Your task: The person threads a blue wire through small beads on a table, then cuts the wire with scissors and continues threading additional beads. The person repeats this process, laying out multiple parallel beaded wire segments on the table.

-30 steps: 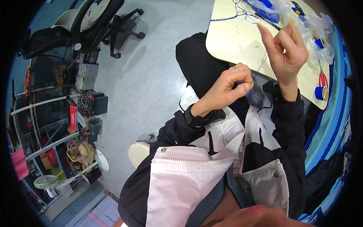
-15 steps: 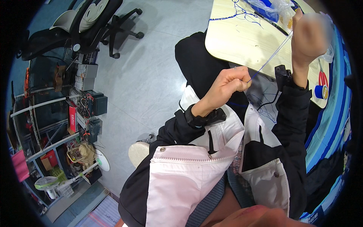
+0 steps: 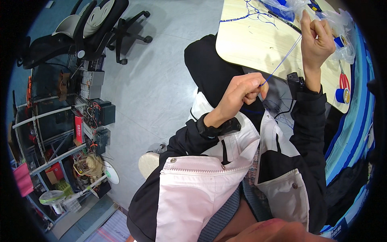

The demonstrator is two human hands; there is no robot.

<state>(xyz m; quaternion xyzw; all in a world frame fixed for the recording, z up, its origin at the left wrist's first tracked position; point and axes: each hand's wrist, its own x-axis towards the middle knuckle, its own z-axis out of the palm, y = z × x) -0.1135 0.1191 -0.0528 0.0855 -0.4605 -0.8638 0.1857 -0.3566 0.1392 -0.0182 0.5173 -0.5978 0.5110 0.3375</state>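
Observation:
A thin blue cord [image 3: 281, 61] runs taut and slanting between my two hands, in front of the table's near edge. My left hand [image 3: 243, 92] is closed, pinching the cord's lower end between thumb and fingers above my lap. Higher up and to the right, my right hand [image 3: 317, 43] is raised over the table with its fingers curled in around the other end. More loose blue cord [image 3: 282, 112] hangs in tangles below, beyond my lap. Cord with knots [image 3: 250, 17] lies on the tabletop.
Red-handled scissors [image 3: 344, 82] and a blue spool [image 3: 342, 96] lie at the right of the pale table [image 3: 242, 44]. A black pen [image 3: 283, 21] and clear plastic bags [image 3: 342, 25] are farther back. An office chair [image 3: 86, 30] and cluttered shelves [image 3: 48, 129] stand left.
My right hand has moved left and slightly down, no longer smeared by motion. The cord stays stretched between my hands. My left hand has turned a little, its fingers still pinching.

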